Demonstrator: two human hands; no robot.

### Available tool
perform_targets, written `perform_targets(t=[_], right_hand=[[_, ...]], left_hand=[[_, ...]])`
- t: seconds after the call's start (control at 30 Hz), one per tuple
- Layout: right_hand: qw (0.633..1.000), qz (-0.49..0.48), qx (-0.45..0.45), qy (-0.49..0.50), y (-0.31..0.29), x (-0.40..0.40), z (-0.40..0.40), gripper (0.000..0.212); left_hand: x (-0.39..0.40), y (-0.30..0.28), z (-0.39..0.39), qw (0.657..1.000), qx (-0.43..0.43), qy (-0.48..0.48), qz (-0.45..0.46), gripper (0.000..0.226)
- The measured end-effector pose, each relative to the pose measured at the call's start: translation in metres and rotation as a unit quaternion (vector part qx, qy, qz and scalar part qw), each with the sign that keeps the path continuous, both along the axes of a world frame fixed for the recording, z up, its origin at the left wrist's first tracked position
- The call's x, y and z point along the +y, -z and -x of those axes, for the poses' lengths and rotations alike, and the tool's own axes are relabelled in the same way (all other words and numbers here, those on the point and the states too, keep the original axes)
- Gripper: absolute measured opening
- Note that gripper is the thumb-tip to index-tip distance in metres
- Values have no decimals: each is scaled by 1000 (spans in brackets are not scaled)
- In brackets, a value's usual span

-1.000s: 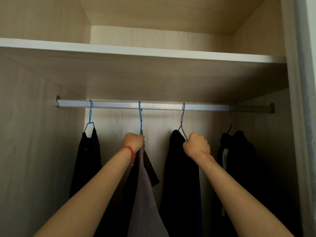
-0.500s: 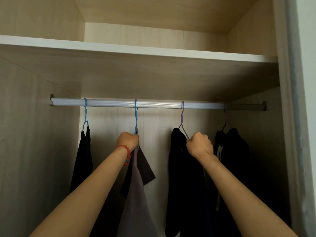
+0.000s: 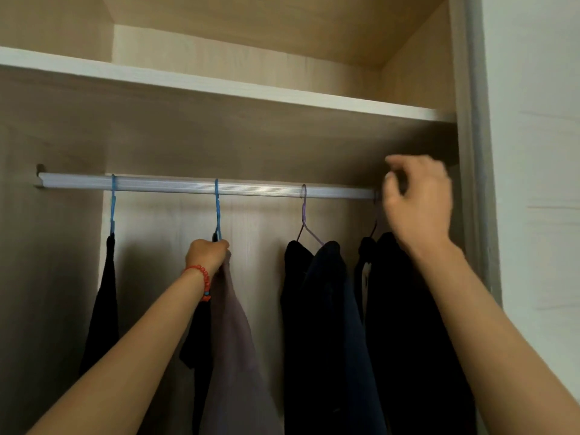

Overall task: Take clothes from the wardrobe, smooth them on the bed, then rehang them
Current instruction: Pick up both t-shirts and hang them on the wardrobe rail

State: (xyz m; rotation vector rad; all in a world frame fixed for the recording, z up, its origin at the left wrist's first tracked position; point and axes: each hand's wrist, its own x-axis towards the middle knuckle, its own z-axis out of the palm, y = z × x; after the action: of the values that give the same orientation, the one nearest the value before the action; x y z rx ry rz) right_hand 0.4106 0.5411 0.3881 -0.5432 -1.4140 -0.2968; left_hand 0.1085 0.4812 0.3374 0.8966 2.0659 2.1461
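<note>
Wardrobe interior of pale wood (image 3: 56,277), seen from below, with a white-edged shelf (image 3: 219,86) above a ribbed silver hanging rail (image 3: 257,189). Four hangers hook over the rail. At far left, a blue plastic hanger (image 3: 112,202) carries a black garment (image 3: 103,309) seen edge-on. Next, a second blue hanger (image 3: 217,208) holds a grey-mauve garment (image 3: 232,340) with dark cloth behind it. The person's left hand (image 3: 207,254), a red bead bracelet (image 3: 202,277) at the wrist, is closed around this hanger's neck. A thin purple wire hanger (image 3: 303,215) bears a dark navy garment (image 3: 323,324). The right hand (image 3: 417,199) is raised at the rail's right end, blurred, fingers curled; whether it grips anything cannot be told. It hides the rail's end and most of a dark hanger (image 3: 373,229), under which hang black clothes (image 3: 414,340). All garments are cut off below.
</note>
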Motion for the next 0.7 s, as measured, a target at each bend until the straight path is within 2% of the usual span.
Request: perform_targets(t=[0.1,0.2,0.27,0.37,0.5,0.7], right_hand=[[992,-40,59,102,-12,-1,-34,35],[983,8,66,169,-10,9,-57,43],[982,46,64,171,-3,15,-62,52],[980,73,64,171,4,19,-64,59],[977,101,84,170,4,21,-66,55],[979,123,125,109,-1,17,-67,52]], left_hand=[[2,0,-4,1000,-3,12,-15,25],[4,0,-11,1000,-7,18,-19,18],[5,0,-15,1000,-10,19,-22,16],[8,0,-18,1000,-5,15,-24,24],[6,2,-23,999,-10,9,-29,29],[-7,10,-27,999,17,6,-42,35]])
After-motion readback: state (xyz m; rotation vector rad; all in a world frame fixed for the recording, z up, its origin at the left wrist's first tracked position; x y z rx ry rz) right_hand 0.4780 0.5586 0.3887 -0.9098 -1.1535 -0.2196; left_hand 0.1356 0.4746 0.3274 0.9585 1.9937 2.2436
